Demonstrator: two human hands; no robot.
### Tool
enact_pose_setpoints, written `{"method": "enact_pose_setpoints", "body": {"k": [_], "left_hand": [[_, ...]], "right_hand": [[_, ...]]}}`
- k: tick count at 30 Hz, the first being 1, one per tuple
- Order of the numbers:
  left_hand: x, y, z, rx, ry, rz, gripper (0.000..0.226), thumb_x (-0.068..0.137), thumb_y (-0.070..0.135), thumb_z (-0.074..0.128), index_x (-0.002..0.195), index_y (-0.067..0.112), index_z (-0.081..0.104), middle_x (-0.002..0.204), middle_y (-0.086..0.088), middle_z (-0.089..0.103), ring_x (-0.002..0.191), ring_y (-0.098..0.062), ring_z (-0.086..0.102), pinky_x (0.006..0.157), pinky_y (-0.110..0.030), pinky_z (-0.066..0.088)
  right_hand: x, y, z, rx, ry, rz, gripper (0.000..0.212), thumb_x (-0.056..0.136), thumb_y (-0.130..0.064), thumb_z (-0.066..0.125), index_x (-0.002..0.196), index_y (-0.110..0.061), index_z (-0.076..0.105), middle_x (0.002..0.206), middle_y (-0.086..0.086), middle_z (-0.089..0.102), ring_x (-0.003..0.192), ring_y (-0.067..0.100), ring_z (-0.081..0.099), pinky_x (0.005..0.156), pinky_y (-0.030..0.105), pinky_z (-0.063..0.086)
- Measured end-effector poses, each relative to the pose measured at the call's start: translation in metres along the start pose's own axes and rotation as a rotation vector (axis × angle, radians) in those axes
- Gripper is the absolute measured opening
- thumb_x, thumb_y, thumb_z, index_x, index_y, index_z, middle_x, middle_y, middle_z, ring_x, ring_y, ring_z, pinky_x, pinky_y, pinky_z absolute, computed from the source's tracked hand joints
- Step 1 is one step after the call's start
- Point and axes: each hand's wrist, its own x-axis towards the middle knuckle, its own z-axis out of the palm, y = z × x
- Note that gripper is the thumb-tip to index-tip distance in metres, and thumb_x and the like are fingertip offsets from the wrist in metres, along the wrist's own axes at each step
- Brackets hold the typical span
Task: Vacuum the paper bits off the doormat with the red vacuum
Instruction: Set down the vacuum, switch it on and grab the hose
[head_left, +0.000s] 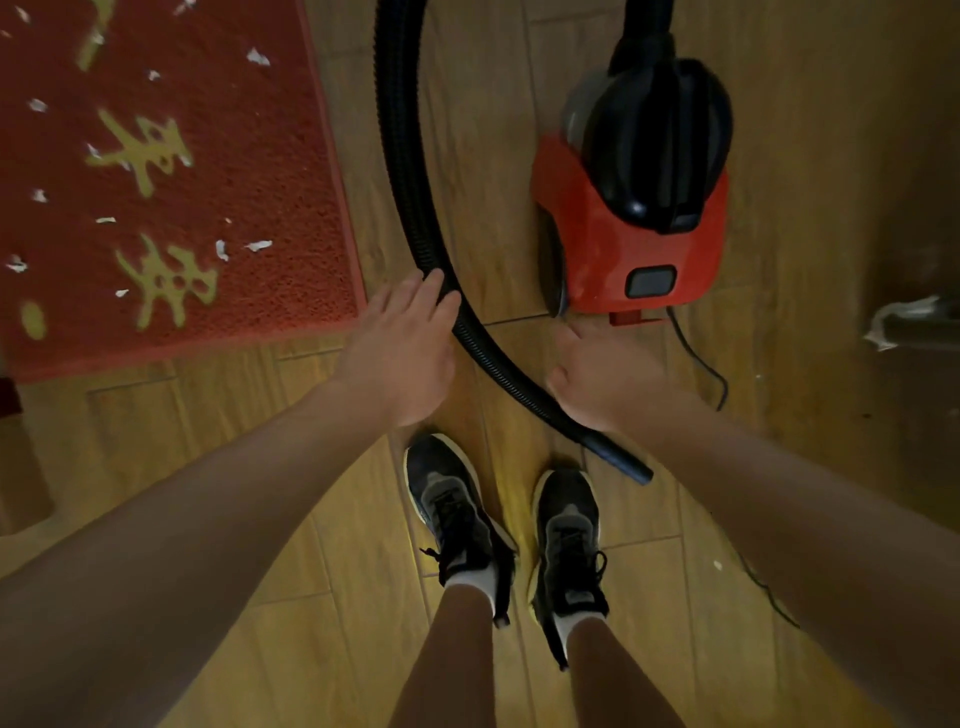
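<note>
A red doormat (249, 171) with gold characters lies at the upper left, with several white paper bits (258, 57) scattered on it. The red and black vacuum (639, 208) stands on the floor at the upper right. Its black ribbed hose (410, 171) curves down from the top between mat and vacuum and ends in a smooth black tube end (623, 462) on the floor. My left hand (402, 353) is spread flat with its fingertips at the hose. My right hand (602, 379) hovers over the hose's lower stretch, fingers relaxed and holding nothing.
The floor is wood-look planks (322, 545). My two feet in dark sneakers (457, 514) stand just below the hose end. A thin black power cord (706, 364) trails from the vacuum's rear to the right. A pale crumpled scrap (904, 319) lies at the right edge.
</note>
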Motion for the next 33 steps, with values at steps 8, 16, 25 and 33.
{"method": "enact_pose_setpoints", "body": {"k": [8, 16, 25, 33], "left_hand": [[0.018, -0.021, 0.035, 0.041, 0.002, 0.119, 0.075, 0.088, 0.021, 0.058, 0.156, 0.006, 0.030, 0.165, -0.018, 0.024, 0.155, -0.035, 0.014, 0.125, -0.050, 0.014], [0.031, -0.032, 0.042, 0.089, 0.029, 0.201, 0.076, 0.085, 0.020, 0.059, 0.155, 0.005, 0.032, 0.164, -0.018, 0.026, 0.154, -0.036, 0.016, 0.125, -0.051, 0.015], [0.037, -0.037, 0.049, 0.061, 0.069, 0.241, 0.078, 0.083, 0.017, 0.061, 0.154, 0.005, 0.034, 0.162, -0.019, 0.029, 0.154, -0.037, 0.018, 0.125, -0.053, 0.018], [0.035, -0.042, 0.053, 0.052, 0.100, 0.260, 0.076, 0.076, 0.020, 0.049, 0.150, 0.001, 0.041, 0.158, -0.022, 0.037, 0.150, -0.039, 0.026, 0.122, -0.055, 0.023]], "right_hand": [[0.037, -0.012, 0.053, 0.142, -0.001, 0.042, 0.044, 0.102, -0.038, 0.040, 0.136, -0.013, 0.048, 0.128, 0.010, 0.057, 0.115, 0.028, 0.053, 0.087, 0.035, 0.042], [0.066, -0.028, 0.090, 0.314, 0.070, 0.071, 0.037, 0.099, -0.043, 0.046, 0.126, -0.019, 0.053, 0.110, 0.004, 0.059, 0.098, 0.021, 0.055, 0.073, 0.033, 0.041], [0.077, -0.030, 0.114, 0.446, 0.108, 0.092, 0.039, 0.099, -0.040, 0.053, 0.135, -0.026, 0.049, 0.109, -0.001, 0.065, 0.095, 0.020, 0.060, 0.075, 0.034, 0.049], [0.087, -0.031, 0.123, 0.435, 0.059, 0.141, 0.037, 0.099, -0.035, 0.055, 0.134, -0.024, 0.048, 0.112, 0.002, 0.065, 0.096, 0.021, 0.062, 0.077, 0.038, 0.055]]}}
